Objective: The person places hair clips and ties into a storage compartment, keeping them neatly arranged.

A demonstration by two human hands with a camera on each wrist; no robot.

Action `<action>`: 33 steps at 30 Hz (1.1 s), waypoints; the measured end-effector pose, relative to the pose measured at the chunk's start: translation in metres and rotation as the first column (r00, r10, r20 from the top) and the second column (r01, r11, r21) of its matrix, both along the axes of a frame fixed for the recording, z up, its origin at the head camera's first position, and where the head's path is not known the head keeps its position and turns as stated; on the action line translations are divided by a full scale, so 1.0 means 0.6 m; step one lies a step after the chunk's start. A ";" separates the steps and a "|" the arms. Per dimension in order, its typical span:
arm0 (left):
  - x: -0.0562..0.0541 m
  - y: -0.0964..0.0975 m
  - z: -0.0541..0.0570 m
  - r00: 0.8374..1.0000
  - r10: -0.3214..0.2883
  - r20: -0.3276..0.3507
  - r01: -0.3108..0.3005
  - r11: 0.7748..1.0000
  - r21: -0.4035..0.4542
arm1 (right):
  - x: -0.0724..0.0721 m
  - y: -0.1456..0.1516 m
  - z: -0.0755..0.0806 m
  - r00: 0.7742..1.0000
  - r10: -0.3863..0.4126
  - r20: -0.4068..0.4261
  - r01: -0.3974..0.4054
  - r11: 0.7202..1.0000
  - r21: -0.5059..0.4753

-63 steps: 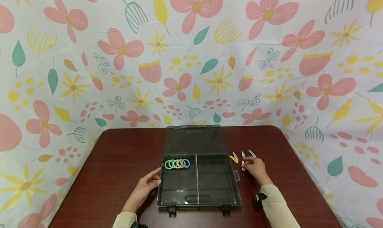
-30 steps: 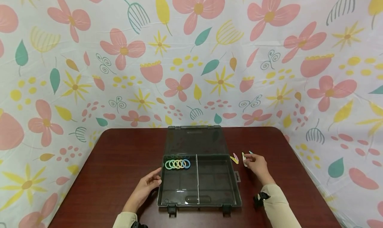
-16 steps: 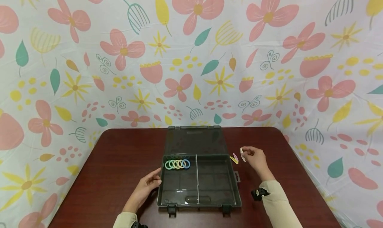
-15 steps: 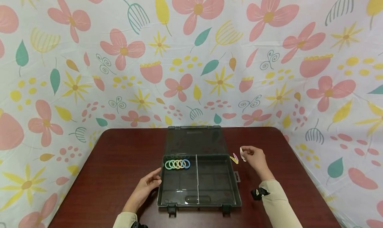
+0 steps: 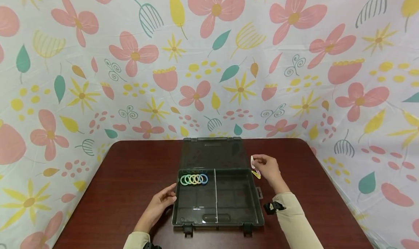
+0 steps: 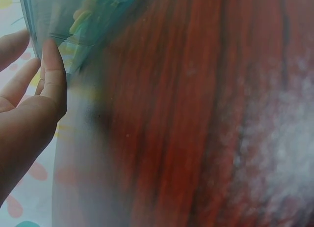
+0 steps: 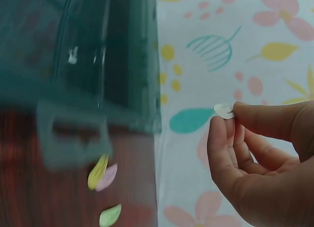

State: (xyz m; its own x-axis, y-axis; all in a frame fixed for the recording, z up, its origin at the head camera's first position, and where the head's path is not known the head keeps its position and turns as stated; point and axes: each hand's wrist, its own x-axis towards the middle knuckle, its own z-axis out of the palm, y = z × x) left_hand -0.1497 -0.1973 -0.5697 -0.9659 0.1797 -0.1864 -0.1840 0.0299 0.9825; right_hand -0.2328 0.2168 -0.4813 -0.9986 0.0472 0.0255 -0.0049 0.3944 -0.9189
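Note:
My right hand (image 5: 267, 168) pinches a white hair clip (image 5: 252, 162) between thumb and fingers, above the table near the right side of the box. In the right wrist view the white hair clip (image 7: 223, 111) shows at the fingertips. Below lie a yellow hair clip (image 7: 97, 174), a pink hair clip (image 7: 107, 178) and a light green hair clip (image 7: 110, 215). My left hand (image 5: 158, 207) touches the left wall of the dark see-through box (image 5: 195, 225) with fairly straight fingers. Several coloured rings (image 5: 194, 179) lie overlapping in a row in its left compartment.
A thin white divider (image 5: 215, 196) splits the box in two. Its lid (image 5: 212, 152) lies folded back, and two latches (image 5: 247, 229) stick out in front. A hanging tab (image 7: 73, 160) juts from the box's right side. Flowered cloth (image 5: 209, 67) hangs behind the brown table (image 5: 137, 169).
My right hand has picked up the white hair clip from the table and carried it away from me, then left to beside the box. The left hand stays put.

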 end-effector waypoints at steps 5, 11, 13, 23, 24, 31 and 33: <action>0.000 0.002 0.007 1.000 0.015 0.001 -0.015 1.000 -0.014 | -0.004 -0.038 0.006 0.998 0.047 0.038 -0.043 0.994 -0.098; -0.001 0.005 0.009 1.000 0.026 0.001 -0.026 0.999 -0.028 | -0.006 -0.082 0.001 0.995 0.074 0.072 -0.060 0.981 -0.184; -0.002 0.005 0.007 0.999 0.033 -0.004 -0.033 0.999 -0.032 | -0.006 -0.093 -0.003 0.993 0.081 0.089 -0.063 0.979 -0.191; 0.002 0.006 0.001 1.000 0.022 -0.020 -0.023 0.998 -0.062 | -0.003 -0.121 -0.033 0.981 0.102 0.165 -0.063 0.973 -0.223; 0.002 0.005 0.000 1.000 0.016 -0.018 -0.017 0.998 -0.063 | -0.002 -0.122 -0.035 0.979 0.104 0.175 -0.063 0.972 -0.227; 0.003 0.001 -0.004 1.000 -0.010 -0.018 0.010 0.999 -0.043 | -0.004 -0.124 -0.054 0.965 0.131 0.228 -0.071 0.964 -0.256; 0.004 0.001 -0.004 1.000 -0.013 -0.021 0.012 0.999 -0.039 | -0.006 -0.125 -0.063 0.961 0.139 0.241 -0.072 0.962 -0.264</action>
